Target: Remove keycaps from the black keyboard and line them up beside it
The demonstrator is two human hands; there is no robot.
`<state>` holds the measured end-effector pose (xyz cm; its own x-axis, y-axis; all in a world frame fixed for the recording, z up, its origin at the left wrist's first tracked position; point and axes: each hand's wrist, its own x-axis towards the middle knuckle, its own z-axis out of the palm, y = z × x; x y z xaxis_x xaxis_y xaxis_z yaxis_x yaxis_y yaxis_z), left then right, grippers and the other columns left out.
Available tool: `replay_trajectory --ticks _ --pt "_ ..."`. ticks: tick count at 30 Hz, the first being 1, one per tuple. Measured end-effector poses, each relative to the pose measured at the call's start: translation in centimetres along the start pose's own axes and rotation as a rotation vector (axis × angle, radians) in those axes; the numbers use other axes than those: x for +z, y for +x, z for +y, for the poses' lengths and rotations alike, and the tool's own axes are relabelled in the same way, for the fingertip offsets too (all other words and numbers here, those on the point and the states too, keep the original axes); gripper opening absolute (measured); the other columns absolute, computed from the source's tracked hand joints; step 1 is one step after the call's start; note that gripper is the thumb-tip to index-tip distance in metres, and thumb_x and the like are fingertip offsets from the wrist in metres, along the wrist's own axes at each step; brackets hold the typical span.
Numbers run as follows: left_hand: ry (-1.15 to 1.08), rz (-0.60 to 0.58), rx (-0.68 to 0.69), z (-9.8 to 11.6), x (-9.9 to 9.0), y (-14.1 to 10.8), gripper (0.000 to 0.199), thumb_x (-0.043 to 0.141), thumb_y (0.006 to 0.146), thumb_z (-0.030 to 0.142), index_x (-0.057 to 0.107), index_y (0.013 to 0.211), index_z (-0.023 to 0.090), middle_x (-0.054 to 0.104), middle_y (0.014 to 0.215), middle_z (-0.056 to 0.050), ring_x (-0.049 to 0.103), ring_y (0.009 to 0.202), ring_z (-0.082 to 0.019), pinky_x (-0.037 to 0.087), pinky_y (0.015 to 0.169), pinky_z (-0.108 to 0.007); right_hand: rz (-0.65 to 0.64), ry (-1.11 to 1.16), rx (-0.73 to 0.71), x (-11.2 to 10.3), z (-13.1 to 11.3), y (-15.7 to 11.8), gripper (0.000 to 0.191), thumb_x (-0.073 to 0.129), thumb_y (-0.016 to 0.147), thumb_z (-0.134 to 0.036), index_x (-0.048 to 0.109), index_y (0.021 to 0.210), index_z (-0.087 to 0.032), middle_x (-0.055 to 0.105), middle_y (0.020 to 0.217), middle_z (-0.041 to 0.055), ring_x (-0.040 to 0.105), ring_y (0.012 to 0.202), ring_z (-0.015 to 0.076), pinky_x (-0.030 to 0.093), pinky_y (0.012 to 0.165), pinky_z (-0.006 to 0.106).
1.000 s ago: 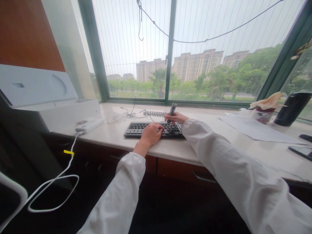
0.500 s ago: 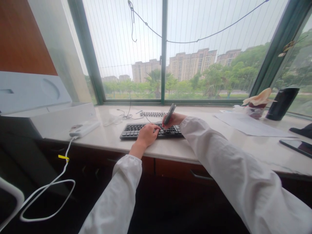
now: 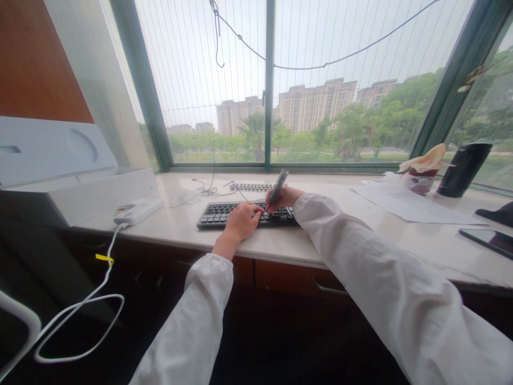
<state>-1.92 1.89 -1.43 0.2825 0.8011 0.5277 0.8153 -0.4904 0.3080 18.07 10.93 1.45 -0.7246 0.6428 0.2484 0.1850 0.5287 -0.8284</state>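
A black keyboard lies on the white countertop, below the window. My left hand rests over its middle, thumb and fingertips drawn together at the keys; whatever may be between them is too small to make out. Just to the right, my right hand is closed around a dark pen-like tool, which stands tilted with its lower end at the keys. The tool's tip is hidden by the fingers. Behind the keyboard is a strip of small key-like pieces.
A thin cable lies behind the keyboard. To the left are a white power strip and an open white box. Papers, a black cup and a phone are at the right.
My right hand and the tool have shifted very slightly to the left. My left hand keeps its place on the keyboard.
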Motion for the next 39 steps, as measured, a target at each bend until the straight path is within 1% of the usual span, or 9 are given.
replay_trajectory --ticks 6,13,21,24,27,32,39 --pt "0.003 0.011 0.023 -0.2 0.2 0.0 0.022 0.051 0.089 0.033 0.071 0.094 0.026 0.066 0.098 -0.003 0.061 0.089 -0.018 0.047 0.085 -0.029 0.006 -0.008 -0.015 0.1 0.4 0.0 0.030 0.082 0.052 -0.011 0.066 0.078 -0.012 0.072 0.074 0.0045 0.069 0.073 0.0191 0.056 0.070 0.032" --pt "0.007 0.016 0.040 -0.4 0.3 0.0 0.022 0.051 0.089 0.033 0.071 0.095 0.026 0.066 0.098 -0.003 0.060 0.090 -0.018 0.047 0.085 -0.029 0.009 -0.022 -0.047 0.2 1.0 0.0 0.029 0.082 0.057 -0.017 0.065 0.080 -0.012 0.071 0.075 0.0038 0.068 0.074 0.0175 0.056 0.071 0.030" --pt "0.012 0.022 0.045 -0.4 0.4 0.0 0.022 0.051 0.089 0.032 0.071 0.095 0.026 0.065 0.096 -0.003 0.060 0.090 -0.018 0.047 0.084 -0.029 0.024 -0.022 -0.011 0.3 1.5 0.0 0.038 0.084 0.053 -0.027 0.063 0.081 -0.013 0.071 0.076 0.0037 0.068 0.075 0.0193 0.055 0.075 0.033" --pt "0.020 0.028 0.057 -0.4 0.4 0.0 0.021 0.050 0.089 0.031 0.070 0.095 0.026 0.065 0.096 -0.003 0.060 0.091 -0.018 0.047 0.084 -0.029 0.062 -0.022 0.008 0.6 1.6 0.1 0.041 0.086 0.051 -0.029 0.063 0.083 -0.014 0.070 0.076 0.0033 0.069 0.077 0.0211 0.055 0.076 0.036" --pt "0.022 0.029 0.060 -0.5 0.4 0.0 0.020 0.051 0.089 0.030 0.070 0.093 0.026 0.065 0.097 -0.003 0.060 0.092 -0.019 0.047 0.085 -0.030 0.092 0.013 0.038 0.9 1.5 0.2 0.044 0.086 0.050 -0.027 0.064 0.085 -0.013 0.070 0.073 0.0038 0.069 0.078 0.0232 0.055 0.077 0.039" --pt "0.019 0.025 0.059 -0.4 0.4 0.0 0.021 0.050 0.089 0.030 0.070 0.094 0.026 0.065 0.097 -0.003 0.060 0.092 -0.019 0.047 0.085 -0.030 0.057 0.025 0.036 1.0 1.1 0.3 0.040 0.086 0.050 -0.023 0.062 0.081 -0.012 0.069 0.072 0.0033 0.068 0.076 0.0228 0.054 0.079 0.043" --pt "0.015 0.033 0.064 -0.5 0.5 0.1 0.021 0.049 0.089 0.029 0.070 0.092 0.025 0.065 0.096 -0.003 0.060 0.093 -0.019 0.047 0.086 -0.031 0.040 -0.012 0.024 1.2 0.4 0.2 0.039 0.084 0.054 -0.019 0.060 0.084 -0.013 0.069 0.074 0.0032 0.068 0.078 0.0220 0.054 0.079 0.040"
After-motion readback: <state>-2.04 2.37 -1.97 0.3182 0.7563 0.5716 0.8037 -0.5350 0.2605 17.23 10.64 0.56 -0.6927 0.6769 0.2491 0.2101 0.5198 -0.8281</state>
